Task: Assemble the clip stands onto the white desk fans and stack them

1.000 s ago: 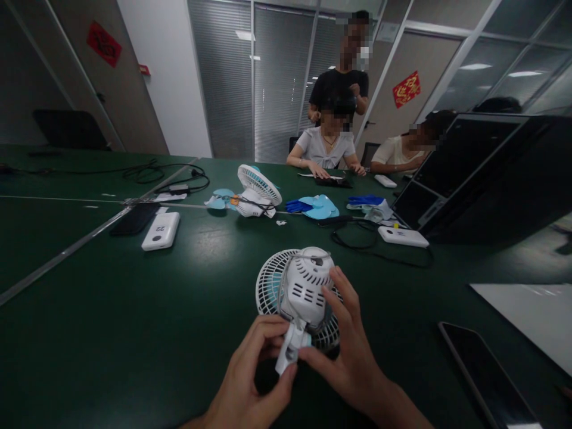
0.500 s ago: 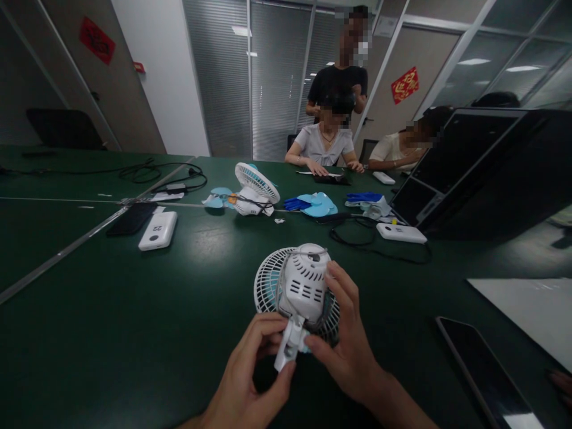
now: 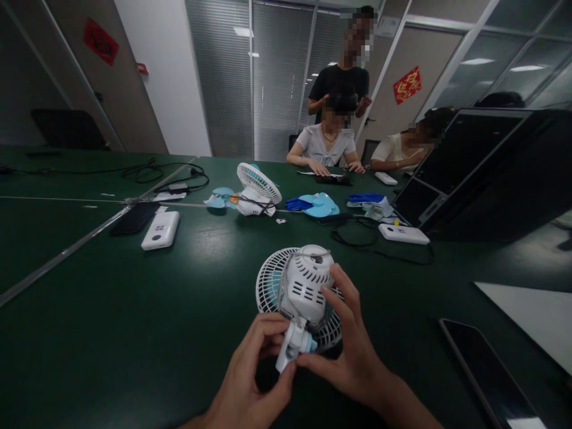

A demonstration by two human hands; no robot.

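Note:
A small white fan [image 3: 306,289] rests grille-down on the green table, the back of its motor housing facing me. Pale blue blades show through the grille [image 3: 270,280]. My left hand [image 3: 257,369] pinches the white clip arm [image 3: 291,348] at the fan's near end between thumb and fingers. On the other side, my right hand [image 3: 353,351] has its fingers against the motor housing and its thumb by the lower end of the arm. A light blue knob [image 3: 311,344] sticks out of the arm near that thumb. A grey cord is wound around the housing.
Beyond lie a second fan [image 3: 258,187], light blue blades [image 3: 322,204], and blue-and-white gloves [image 3: 369,199]. Power banks [image 3: 161,230] [image 3: 403,233] and cables sit around them. At right are a phone [image 3: 491,372], a white sheet [image 3: 531,316] and a large black case [image 3: 482,173]. People are across the table.
My right thumb has slid from the blue knob down toward the lower end of the clip arm, uncovering the knob. The right fingers have shifted on the housing; my left hand keeps its pinch.

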